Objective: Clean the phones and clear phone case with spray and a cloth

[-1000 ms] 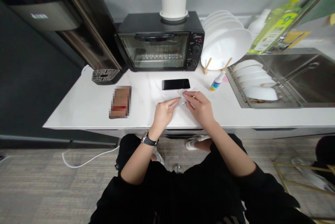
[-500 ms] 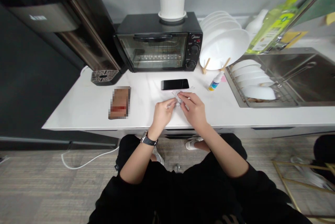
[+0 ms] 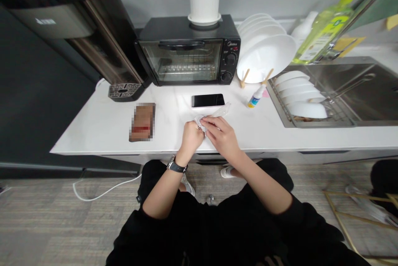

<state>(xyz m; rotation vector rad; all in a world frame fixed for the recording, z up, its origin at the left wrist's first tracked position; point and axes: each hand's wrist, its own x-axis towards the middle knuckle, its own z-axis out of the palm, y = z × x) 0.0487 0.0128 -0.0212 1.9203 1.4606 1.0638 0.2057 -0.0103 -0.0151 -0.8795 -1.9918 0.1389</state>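
Observation:
A thin, crumpled, whitish see-through sheet (image 3: 222, 110), like plastic film, lies between my hands and trails to the upper right over the counter. My left hand (image 3: 191, 136) is closed like a fist at the sheet's left end. Bent over from the right, my right hand (image 3: 222, 133) pinches the bunched part of the sheet beside the left thumb. Fingers hide most of what is gripped there. Just behind the sheet rests a dark-screened phone (image 3: 208, 100). A small white spray bottle (image 3: 255, 97) with a blue and yellow label stands to the right.
A black toaster oven (image 3: 188, 61) carries a white cylinder. White plates (image 3: 267, 56) stand in a rack beside the sink (image 3: 351, 88), where bowls (image 3: 306, 106) sit in a basket. A blurred brown item (image 3: 142, 122) lies left, before a tall dispenser (image 3: 121, 63).
My right hand has shifted left, nearer my left hand. The left fingers have curled into a fist, and more of the sheet shows at the upper right.

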